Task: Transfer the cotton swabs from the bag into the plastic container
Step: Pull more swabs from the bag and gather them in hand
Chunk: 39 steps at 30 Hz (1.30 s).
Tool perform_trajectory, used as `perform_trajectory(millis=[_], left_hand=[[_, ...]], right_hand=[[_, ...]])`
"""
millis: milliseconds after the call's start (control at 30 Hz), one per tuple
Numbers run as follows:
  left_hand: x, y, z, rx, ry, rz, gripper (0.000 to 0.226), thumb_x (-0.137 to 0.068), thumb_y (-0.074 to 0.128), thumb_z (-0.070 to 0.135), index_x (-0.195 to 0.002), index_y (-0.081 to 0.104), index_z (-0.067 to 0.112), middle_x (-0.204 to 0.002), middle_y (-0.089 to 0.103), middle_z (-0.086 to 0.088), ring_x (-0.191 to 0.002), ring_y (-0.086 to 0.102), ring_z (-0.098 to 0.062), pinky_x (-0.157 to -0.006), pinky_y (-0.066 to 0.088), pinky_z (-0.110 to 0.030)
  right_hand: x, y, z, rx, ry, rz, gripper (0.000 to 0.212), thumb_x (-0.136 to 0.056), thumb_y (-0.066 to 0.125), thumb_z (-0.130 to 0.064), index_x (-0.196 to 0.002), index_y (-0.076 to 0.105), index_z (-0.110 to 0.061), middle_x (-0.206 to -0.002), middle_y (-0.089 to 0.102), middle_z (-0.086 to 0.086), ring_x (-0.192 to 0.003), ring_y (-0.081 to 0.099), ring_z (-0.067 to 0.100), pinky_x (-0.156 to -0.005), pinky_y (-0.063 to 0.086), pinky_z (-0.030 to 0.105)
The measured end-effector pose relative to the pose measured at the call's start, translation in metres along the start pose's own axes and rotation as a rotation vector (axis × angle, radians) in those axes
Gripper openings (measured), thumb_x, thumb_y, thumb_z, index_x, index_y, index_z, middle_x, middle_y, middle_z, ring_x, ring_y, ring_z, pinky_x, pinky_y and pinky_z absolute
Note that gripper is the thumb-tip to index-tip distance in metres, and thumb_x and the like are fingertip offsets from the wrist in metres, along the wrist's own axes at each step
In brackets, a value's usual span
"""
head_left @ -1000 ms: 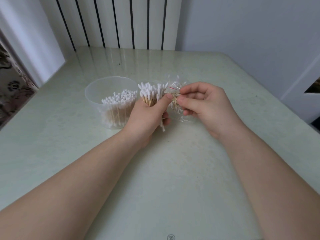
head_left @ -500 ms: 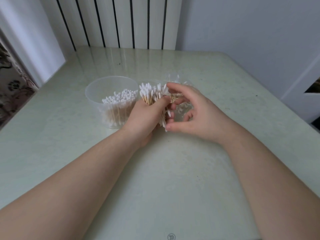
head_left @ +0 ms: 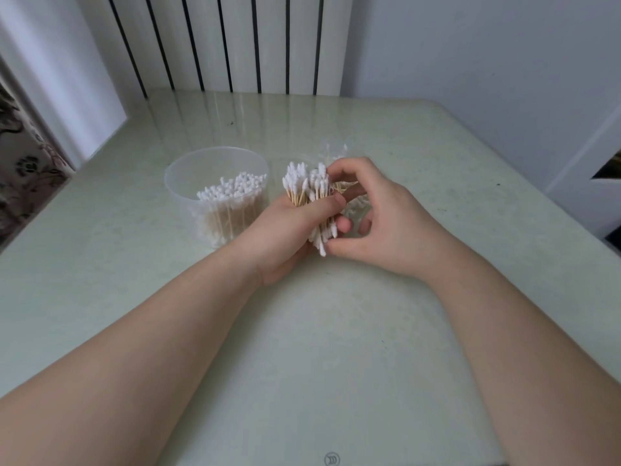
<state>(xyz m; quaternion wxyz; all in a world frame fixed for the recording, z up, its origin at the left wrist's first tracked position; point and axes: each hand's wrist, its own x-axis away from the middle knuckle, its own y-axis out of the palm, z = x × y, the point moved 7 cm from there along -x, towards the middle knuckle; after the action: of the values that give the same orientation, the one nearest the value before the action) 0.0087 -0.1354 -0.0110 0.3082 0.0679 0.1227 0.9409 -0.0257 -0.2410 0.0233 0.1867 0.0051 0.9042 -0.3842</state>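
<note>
Left hand and right hand hold swabs.

1. The one head view looks from above the near edge of the counter, forward and steeply down.
2. It faces the far edge and the radiator behind it.
3. It sits close: the left hand and right hand lie mid-frame, the forearms fill the lower corners, and the wide lens bows the counter's side edges.
</note>
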Motion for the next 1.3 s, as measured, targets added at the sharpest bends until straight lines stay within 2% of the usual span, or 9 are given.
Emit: perform_trajectory(millis=[233,433,600,800,900,967,1100,1200,1300], left_hand=[[-0.001,-0.001,-0.003,0.011,-0.001,0.042,0.006,-0.100,0.056,0.005,-0.102,0.062,0.008,-0.080,0.067,-0.009,-0.059,0.062,-0.014,-0.062,0.057,-0.028],[-0.002,0.000,-0.002,0.036,0.007,0.030,0.012,-0.097,0.056,-0.004,-0.095,0.061,0.006,-0.077,0.067,-0.008,-0.065,0.069,-0.011,-0.060,0.057,-0.021],[-0.001,0.001,-0.005,0.035,-0.016,0.012,0.008,-0.098,0.058,0.002,-0.094,0.064,0.004,-0.074,0.067,-0.012,-0.063,0.066,-0.018,-0.058,0.056,-0.025],[-0.002,0.002,-0.003,-0.039,0.041,-0.022,0.012,-0.098,0.057,-0.001,-0.091,0.065,0.004,-0.077,0.069,-0.008,-0.071,0.069,-0.015,-0.066,0.056,-0.023],[-0.004,-0.006,-0.004,-0.066,0.064,0.072,0.014,-0.100,0.055,0.002,-0.091,0.063,0.008,-0.074,0.063,-0.006,-0.065,0.062,-0.016,-0.062,0.051,-0.026],[-0.006,-0.013,-0.004,-0.050,0.069,0.170,0.016,-0.102,0.054,0.006,-0.089,0.062,0.011,-0.068,0.057,-0.004,-0.059,0.056,-0.016,-0.062,0.047,-0.030],[-0.008,-0.019,-0.003,-0.021,0.060,0.270,0.013,-0.101,0.058,0.010,-0.088,0.060,0.010,-0.062,0.051,-0.002,-0.053,0.050,-0.016,-0.056,0.053,-0.030],[-0.008,-0.018,-0.004,-0.027,0.062,0.273,0.013,-0.100,0.060,0.011,-0.087,0.060,0.011,-0.062,0.052,-0.002,-0.053,0.050,-0.017,-0.057,0.054,-0.031],[-0.008,-0.019,-0.005,-0.015,0.054,0.262,0.013,-0.100,0.061,0.013,-0.088,0.060,0.011,-0.064,0.053,-0.002,-0.055,0.053,-0.016,-0.060,0.055,-0.031]], right_hand=[[0.002,0.010,0.002,0.068,0.048,-0.147,0.125,-0.058,0.093,-0.047,-0.156,0.016,-0.043,-0.155,0.032,-0.017,-0.127,0.045,-0.004,-0.103,0.036,0.010],[-0.001,-0.003,-0.012,0.122,-0.071,0.106,0.080,-0.063,0.092,-0.035,-0.135,0.058,-0.029,-0.119,0.062,-0.015,-0.110,0.056,-0.001,-0.096,0.042,0.012],[-0.002,0.010,-0.005,0.203,-0.041,-0.085,0.115,-0.061,0.092,-0.038,-0.155,0.027,-0.035,-0.142,0.041,-0.017,-0.138,0.031,0.000,-0.106,0.024,0.004],[-0.003,0.000,-0.010,0.198,-0.057,0.060,0.088,-0.067,0.089,-0.031,-0.145,0.048,-0.027,-0.100,0.049,-0.029,-0.091,0.052,-0.007,-0.084,0.033,-0.003],[-0.002,0.006,0.001,0.174,0.058,-0.062,0.101,-0.073,0.085,-0.031,-0.155,0.026,-0.035,-0.123,0.059,-0.017,-0.097,0.057,-0.005,-0.091,0.038,0.003],[-0.002,0.002,0.004,0.233,0.045,-0.037,0.088,-0.076,0.081,-0.034,-0.152,0.036,-0.033,-0.134,0.059,-0.011,-0.108,0.056,-0.002,-0.096,0.045,0.015],[-0.002,-0.009,0.006,0.299,0.041,0.093,0.043,-0.081,0.066,-0.018,-0.123,0.069,-0.026,-0.107,0.074,-0.005,-0.088,0.063,0.005,-0.086,0.052,0.025],[-0.005,-0.012,0.020,0.430,0.151,0.127,0.035,-0.086,0.055,-0.014,-0.115,0.072,-0.024,-0.079,0.069,0.000,-0.079,0.064,0.022,-0.078,0.054,0.036],[-0.008,-0.009,0.033,0.472,0.192,0.116,0.029,-0.091,0.057,-0.025,-0.117,0.070,-0.024,-0.083,0.071,0.003,-0.087,0.065,0.027,-0.081,0.054,0.038]])
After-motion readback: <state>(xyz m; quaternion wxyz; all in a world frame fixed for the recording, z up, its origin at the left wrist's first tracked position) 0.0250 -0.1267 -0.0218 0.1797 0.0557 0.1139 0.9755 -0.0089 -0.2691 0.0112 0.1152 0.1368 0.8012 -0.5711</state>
